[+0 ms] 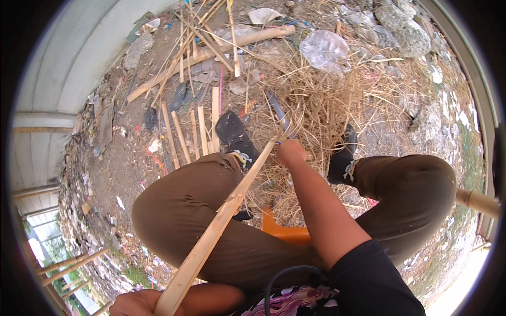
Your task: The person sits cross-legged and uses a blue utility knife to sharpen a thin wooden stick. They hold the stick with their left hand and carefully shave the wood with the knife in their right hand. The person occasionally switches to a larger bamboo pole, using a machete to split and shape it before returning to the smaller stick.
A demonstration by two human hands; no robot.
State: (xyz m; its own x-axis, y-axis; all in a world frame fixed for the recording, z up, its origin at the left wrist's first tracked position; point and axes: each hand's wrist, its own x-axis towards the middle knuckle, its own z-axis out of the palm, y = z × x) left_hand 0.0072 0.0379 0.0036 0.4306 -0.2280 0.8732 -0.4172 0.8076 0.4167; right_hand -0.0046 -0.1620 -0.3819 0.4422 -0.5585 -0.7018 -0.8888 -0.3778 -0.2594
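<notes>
A long pale strip of split bamboo (211,239) runs slantwise across my left thigh. My left hand (138,304) is wrapped round its near end at the lower left. Between my feet, my right hand (293,153) is closed on what looks like a long knife (277,109), its grey blade pointing away over the straw; my fingers hide most of the handle. The strip's far end lies right beside this hand, close to the base of the blade. Whether the blade touches the strip, I cannot tell.
Dry straw-like shavings (316,100) heap up between and beyond my feet. Bamboo pieces (182,131) lie at the left, with a thick pole (211,58) behind. An orange stool (287,231) is under me. A clear plastic bag (325,50) and rocks (403,31) lie farther off.
</notes>
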